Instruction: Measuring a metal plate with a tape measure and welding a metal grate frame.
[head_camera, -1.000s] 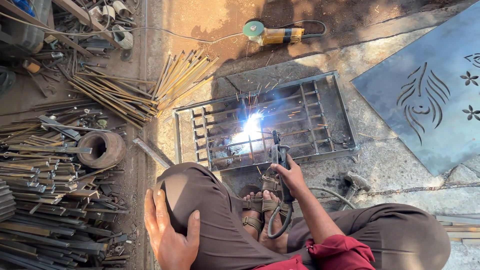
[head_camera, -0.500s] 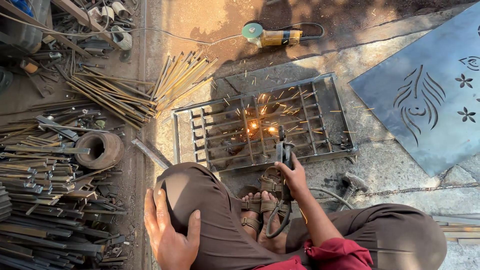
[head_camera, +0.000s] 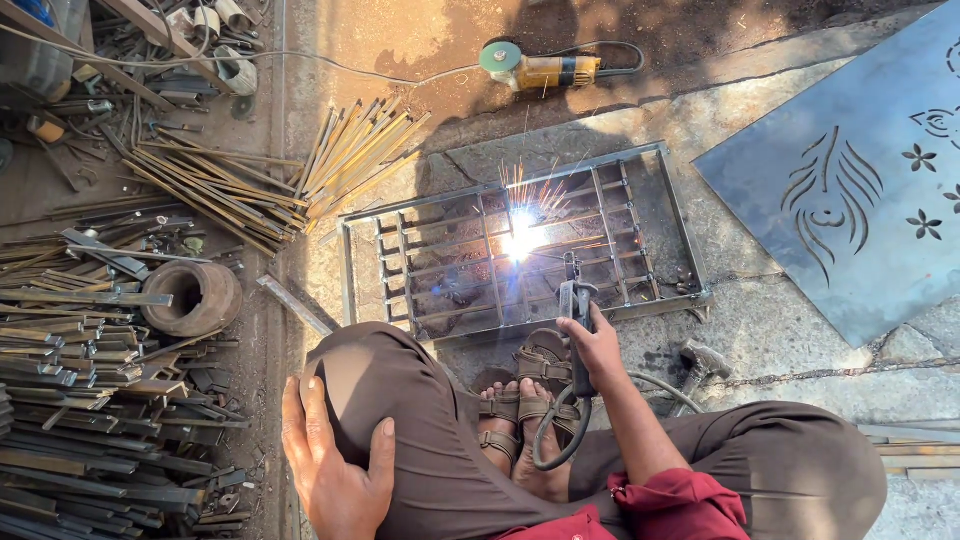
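1. The right hand has its fingers wrapped tight round the dark handle of a welding electrode holder, one tool, with a thick rubbery cable looping down from it past the sandalled feet.
2. The holder's tip meets a rectangular steel grille lying flat on the ground just ahead of the feet; a white arc burns near the frame's middle and thin orange sparks fan out from it.
3. The grille is one frame of dull grey bars: several slim uprights crossed by flat rails.
4. The left hand lies flat, fingers spread and holding nothing, on the left knee, over smooth brown trouser cloth.
5. One hammer rests on cracked concrete to the right of the feet.
6. One yellow angle grinder with a green disc lies on the reddish dirt beyond the grille.
7. One blue-grey sheet-metal panel, cut with flowers and curved lines, lies to the right.
8. To the left, a fan of thin rusty rods, stacked flat bars and one rusted pipe ring.
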